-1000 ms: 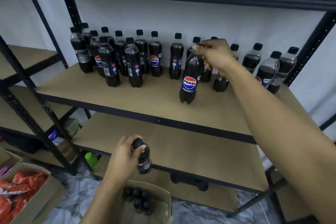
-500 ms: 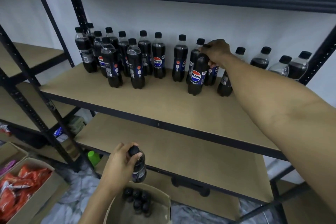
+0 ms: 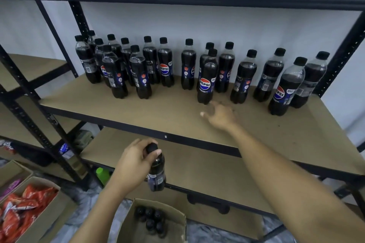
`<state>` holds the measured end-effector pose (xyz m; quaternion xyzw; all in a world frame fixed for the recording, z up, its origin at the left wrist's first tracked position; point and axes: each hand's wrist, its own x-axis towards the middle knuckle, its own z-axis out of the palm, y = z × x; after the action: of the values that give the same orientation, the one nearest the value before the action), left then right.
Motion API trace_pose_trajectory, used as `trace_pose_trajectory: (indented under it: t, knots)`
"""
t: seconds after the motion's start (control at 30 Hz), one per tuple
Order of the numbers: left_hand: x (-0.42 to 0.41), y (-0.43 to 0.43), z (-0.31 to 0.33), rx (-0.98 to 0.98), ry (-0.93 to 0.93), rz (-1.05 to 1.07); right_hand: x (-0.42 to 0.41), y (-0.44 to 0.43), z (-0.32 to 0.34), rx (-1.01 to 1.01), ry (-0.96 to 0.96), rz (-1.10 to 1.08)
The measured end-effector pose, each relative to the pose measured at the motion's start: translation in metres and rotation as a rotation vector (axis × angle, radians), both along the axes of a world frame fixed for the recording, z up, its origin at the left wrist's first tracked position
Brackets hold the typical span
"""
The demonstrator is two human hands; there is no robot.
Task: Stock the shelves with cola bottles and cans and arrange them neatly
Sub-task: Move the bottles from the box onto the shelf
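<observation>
View: head, the only camera.
Left hand (image 3: 136,163): grips a cola bottle (image 3: 156,173) by cap and neck, held upright in the air above the cardboard box (image 3: 177,221) and in front of the lower shelf (image 3: 207,169).
Right hand (image 3: 221,114): holds nothing, fingers loose and spread, low over the middle shelf (image 3: 158,110), just in front of the front Pepsi bottle (image 3: 206,83).
Done: roughly 17 bottles stand upright on the middle shelf, a tight cluster at the left and a looser line to the right.
Left to do: about 7 caps show in the box. The held bottle needs a place. The rows are uneven, with gaps and labels facing different ways. The lower shelf holds no bottles.
Cans: none in sight.
Progress: I judge it past halfway for this box.
</observation>
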<state>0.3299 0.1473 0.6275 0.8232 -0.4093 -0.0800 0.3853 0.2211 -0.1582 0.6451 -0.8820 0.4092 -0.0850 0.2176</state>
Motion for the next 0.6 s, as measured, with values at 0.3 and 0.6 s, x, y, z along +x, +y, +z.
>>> trace_pose_trajectory:
  t: [0.3, 0.6]
  knots:
    - [0.014, -0.062, 0.135, -0.013, -0.11, -0.059, -0.025, 0.016, -0.04, -0.185, 0.107, 0.073]
    - [0.066, -0.166, 0.199, -0.035, -0.14, -0.019, -0.024, 0.016, -0.042, -0.223, 0.068, 0.06]
